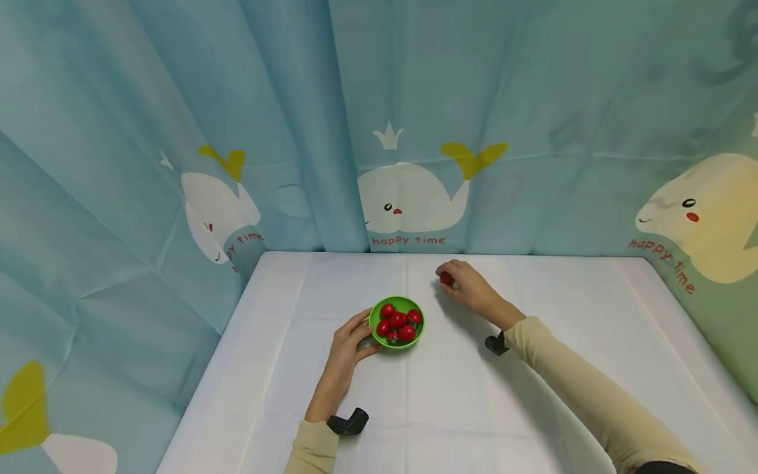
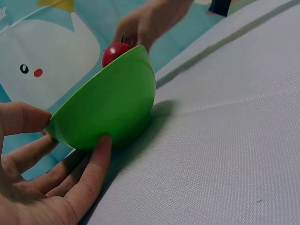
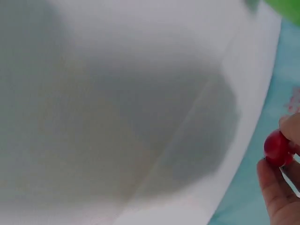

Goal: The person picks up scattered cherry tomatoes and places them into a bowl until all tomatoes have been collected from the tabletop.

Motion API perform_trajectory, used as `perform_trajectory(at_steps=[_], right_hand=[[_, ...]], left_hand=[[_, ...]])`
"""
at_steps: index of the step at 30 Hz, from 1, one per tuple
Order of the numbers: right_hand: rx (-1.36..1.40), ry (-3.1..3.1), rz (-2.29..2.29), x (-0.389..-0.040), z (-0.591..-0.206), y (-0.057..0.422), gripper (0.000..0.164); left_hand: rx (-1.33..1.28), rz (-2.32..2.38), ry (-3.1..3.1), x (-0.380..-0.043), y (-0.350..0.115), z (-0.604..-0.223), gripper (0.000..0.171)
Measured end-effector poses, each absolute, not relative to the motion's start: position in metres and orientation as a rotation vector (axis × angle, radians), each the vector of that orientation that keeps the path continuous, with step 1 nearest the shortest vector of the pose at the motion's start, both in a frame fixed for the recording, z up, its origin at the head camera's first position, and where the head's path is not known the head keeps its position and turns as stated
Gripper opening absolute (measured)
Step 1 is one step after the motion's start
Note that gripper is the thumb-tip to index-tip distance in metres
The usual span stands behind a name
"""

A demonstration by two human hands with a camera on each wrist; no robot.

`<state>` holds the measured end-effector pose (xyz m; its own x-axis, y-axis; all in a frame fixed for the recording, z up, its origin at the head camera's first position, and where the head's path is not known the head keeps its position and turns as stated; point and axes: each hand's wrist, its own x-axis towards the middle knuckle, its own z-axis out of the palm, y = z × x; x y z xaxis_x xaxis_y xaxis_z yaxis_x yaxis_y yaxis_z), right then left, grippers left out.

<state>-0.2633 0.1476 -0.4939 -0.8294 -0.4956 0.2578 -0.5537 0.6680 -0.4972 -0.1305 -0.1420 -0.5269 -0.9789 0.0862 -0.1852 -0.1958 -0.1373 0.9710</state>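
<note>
A green bowl [image 1: 395, 347] stands on the white table, with several red cherry tomatoes [image 1: 396, 320] inside it. My left hand [image 1: 348, 342] holds this bowl from its left side; in the left wrist view one fingertip is at the rim and another digit presses the outer wall. To the right and farther back, my right hand [image 1: 470, 288] pinches a red cherry tomato [image 3: 276, 148] between thumb and fingers, above the table. More red shows behind that tomato in the right wrist view, partly hidden by the fingers.
A white cloth [image 1: 450, 408] covers the table, creased down its middle. Behind and to the left hangs a blue curtain [image 1: 284, 99] printed with whales. Each wrist wears a black device, such as the one on the left wrist [image 1: 349, 422].
</note>
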Motion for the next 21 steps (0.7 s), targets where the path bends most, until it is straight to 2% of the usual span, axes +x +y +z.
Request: perform_trajectory(at_steps=[11, 21], right_hand=[[1.001, -2.783, 1.032, -0.230, -0.467, 0.121, 0.029], [1.161, -2.812, 1.187, -0.207, -0.463, 0.102, 0.031]], left_hand=[[-0.137, 2.236, 1.928, -0.131, -0.141, -0.527, 0.047], [-0.148, 2.233, 1.932, -0.131, -0.141, -0.525, 0.048]])
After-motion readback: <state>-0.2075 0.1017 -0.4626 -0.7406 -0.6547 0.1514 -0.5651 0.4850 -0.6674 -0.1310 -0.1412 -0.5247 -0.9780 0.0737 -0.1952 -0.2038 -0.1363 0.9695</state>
